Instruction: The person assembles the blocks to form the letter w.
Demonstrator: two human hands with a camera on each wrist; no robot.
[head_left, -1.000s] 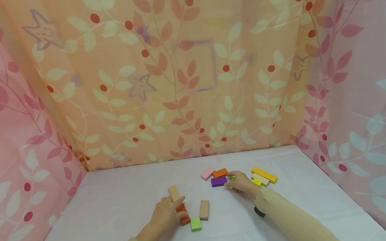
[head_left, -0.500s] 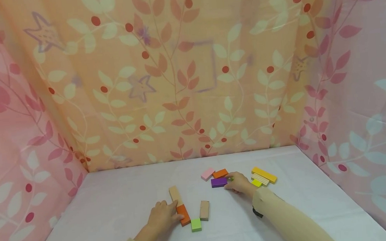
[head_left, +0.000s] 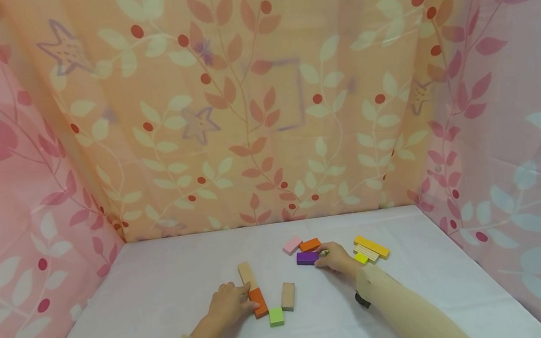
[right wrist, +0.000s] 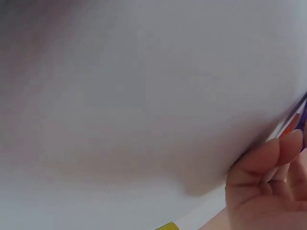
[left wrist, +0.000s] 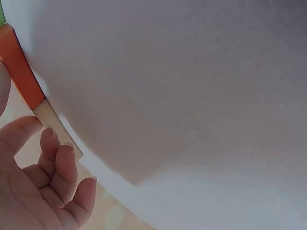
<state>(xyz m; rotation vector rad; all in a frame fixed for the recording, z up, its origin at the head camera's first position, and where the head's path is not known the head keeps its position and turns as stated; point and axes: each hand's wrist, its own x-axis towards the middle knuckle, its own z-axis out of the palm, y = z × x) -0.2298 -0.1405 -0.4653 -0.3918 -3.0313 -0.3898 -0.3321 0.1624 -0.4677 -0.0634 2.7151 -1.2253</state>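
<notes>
In the head view, my left hand (head_left: 228, 304) lies beside an orange block (head_left: 258, 302), its thumb against that block's left side. The index fingertip is where the orange block meets a pale wooden block (left wrist: 56, 125); the other fingers curl loosely in the left wrist view. Farther back, my right hand (head_left: 335, 257) pinches the right end of a purple block (head_left: 307, 258) between thumb and fingers. A bit of green shows between those fingers, mostly hidden. An orange block (head_left: 310, 245) and a pink block (head_left: 292, 245) lie just behind the purple one.
A light green block (head_left: 276, 317) sits by the orange block's near end, with another wooden block (head_left: 288, 296) at its right. Right of my right hand lie a long yellow block (head_left: 372, 246), striped pale sticks (head_left: 367, 253) and a small yellow block (head_left: 360, 258). Patterned cloth (head_left: 268, 137) walls the table.
My left hand has drawn back leftward, its index finger coming off the top of the wooden block. The purple block has shifted slightly toward me under my right fingers.
</notes>
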